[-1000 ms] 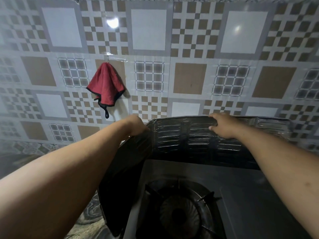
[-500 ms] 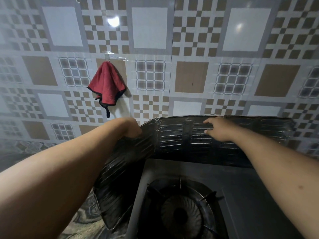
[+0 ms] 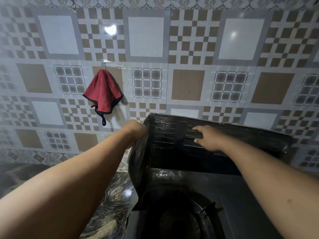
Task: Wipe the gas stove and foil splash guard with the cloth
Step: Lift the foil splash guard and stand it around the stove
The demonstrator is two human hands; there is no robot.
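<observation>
A red cloth with black trim [image 3: 103, 94] is hanging on the patterned tiled wall [image 3: 188, 49]. The left hand [image 3: 136, 131] is gripping the crinkled dark foil splash guard [image 3: 172, 135] at its left fold; the right hand [image 3: 208, 138] is pressing straight fingers against its back panel, above the black gas stove [image 3: 241, 195].

The dark, ribbed foil splash guard [image 3: 174, 140] stands upright along the back and left side of the black gas stove [image 3: 241, 195], walling off reach from those two sides. The left hand [image 3: 136, 131] grips the guard's top left corner, and the right hand [image 3: 208, 138] lies flat against its back panel. Above the stove top the way is open from the front. The red cloth with black edging [image 3: 103, 94] hangs on the patterned tiled wall [image 3: 189, 49], left of and above the guard, with bare wall around it. The marbled dark countertop [image 3: 110, 204] left of the stove lies open.
</observation>
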